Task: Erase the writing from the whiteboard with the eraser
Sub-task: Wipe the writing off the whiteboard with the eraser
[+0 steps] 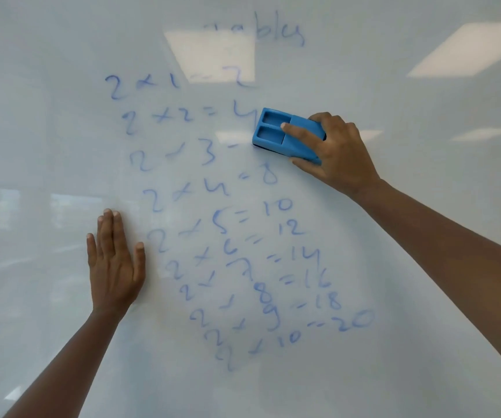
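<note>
My right hand (336,149) grips the blue eraser (285,134) by its sides, forefinger along the top, at the right end of the third sum on the whiteboard (62,116). My left hand (116,263) lies flat, fingers straight, beside the blue writing (213,188). I'd press evenly and sweep in overlapping rows.
</note>
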Action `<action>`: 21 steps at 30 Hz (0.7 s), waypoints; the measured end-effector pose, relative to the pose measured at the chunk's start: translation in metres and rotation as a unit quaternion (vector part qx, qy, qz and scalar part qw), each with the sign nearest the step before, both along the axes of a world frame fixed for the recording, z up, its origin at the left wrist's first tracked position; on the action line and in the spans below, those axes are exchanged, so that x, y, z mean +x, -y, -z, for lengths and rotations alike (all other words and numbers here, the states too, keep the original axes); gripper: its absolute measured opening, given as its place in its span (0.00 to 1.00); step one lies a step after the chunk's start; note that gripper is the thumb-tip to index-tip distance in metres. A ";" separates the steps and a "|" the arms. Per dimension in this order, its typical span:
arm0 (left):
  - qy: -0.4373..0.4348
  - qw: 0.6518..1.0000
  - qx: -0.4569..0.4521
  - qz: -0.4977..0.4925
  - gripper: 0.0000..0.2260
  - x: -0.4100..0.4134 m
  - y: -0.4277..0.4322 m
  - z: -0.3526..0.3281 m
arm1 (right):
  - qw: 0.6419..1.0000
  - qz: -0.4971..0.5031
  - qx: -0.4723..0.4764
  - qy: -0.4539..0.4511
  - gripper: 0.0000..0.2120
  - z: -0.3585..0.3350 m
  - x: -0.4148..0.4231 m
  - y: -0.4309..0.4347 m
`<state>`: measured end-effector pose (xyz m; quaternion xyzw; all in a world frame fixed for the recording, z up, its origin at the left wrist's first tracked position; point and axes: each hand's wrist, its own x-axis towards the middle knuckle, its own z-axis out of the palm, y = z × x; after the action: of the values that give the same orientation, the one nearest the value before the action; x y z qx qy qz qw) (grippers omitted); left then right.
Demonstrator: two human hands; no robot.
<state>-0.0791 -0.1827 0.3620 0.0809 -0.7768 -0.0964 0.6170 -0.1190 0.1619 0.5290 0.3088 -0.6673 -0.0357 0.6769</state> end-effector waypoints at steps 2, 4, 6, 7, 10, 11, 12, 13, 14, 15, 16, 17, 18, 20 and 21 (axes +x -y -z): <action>-0.012 1.000 -0.005 0.010 0.30 0.000 0.004 -0.006 | 1.000 0.000 0.005 -0.014 0.23 -0.003 -0.001 0.000; -0.030 0.999 -0.009 0.016 0.30 -0.001 0.008 -0.017 | 1.000 -0.009 -0.002 -0.027 0.23 -0.010 -0.002 -0.001; -0.050 0.999 -0.003 0.018 0.30 -0.002 0.014 -0.031 | 0.999 -0.024 -0.026 -0.034 0.24 -0.022 -0.001 -0.001; -0.056 0.998 0.002 0.017 0.30 -0.002 0.016 -0.038 | 0.998 -0.030 -0.039 -0.034 0.24 -0.029 0.000 0.000; -0.057 0.998 -0.002 0.016 0.32 -0.002 0.023 -0.048 | 0.997 -0.019 -0.077 -0.022 0.25 -0.052 0.000 0.000; -0.054 0.998 -0.005 0.019 0.32 -0.002 0.025 -0.049 | 0.995 -0.012 -0.093 -0.017 0.25 -0.060 -0.001 0.000; -0.054 0.998 -0.008 0.021 0.32 -0.003 0.027 -0.049 | 0.993 -0.010 -0.115 -0.012 0.25 -0.068 -0.002 -0.001; -0.054 0.998 -0.009 0.024 0.32 -0.003 0.029 -0.050 | 0.990 -0.015 -0.142 -0.007 0.25 -0.076 -0.003 -0.001; -0.056 0.998 -0.009 0.028 0.32 -0.004 0.030 -0.050 | 0.985 -0.022 -0.171 -0.002 0.25 -0.085 -0.003 -0.001; -0.056 0.998 -0.009 0.032 0.31 -0.004 0.031 -0.050 | 0.979 -0.026 -0.201 0.004 0.25 -0.094 -0.003 0.000; -0.055 0.998 -0.009 0.035 0.31 -0.005 0.032 -0.050 | 0.973 -0.028 -0.229 0.012 0.25 -0.102 -0.003 0.001; -0.055 0.998 -0.010 0.037 0.31 -0.005 0.033 -0.050 | 0.966 -0.027 -0.256 0.025 0.25 -0.110 -0.003 0.003; -0.057 0.998 -0.010 0.039 0.30 -0.005 0.033 -0.050 | 0.960 -0.023 -0.278 0.039 0.26 -0.117 -0.003 0.006; -0.061 0.997 -0.010 0.042 0.30 -0.006 0.033 -0.050 | 0.951 -0.009 -0.303 0.056 0.26 -0.125 -0.004 0.017; -0.063 0.997 -0.011 0.043 0.30 -0.006 0.033 -0.050 | 0.950 0.001 -0.306 0.057 0.26 -0.127 -0.004 0.023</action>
<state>-0.0851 -0.2154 0.4117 0.0344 -0.7400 -0.1198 0.6610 -0.1231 0.1385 0.6558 0.0873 -0.6840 0.1872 0.6997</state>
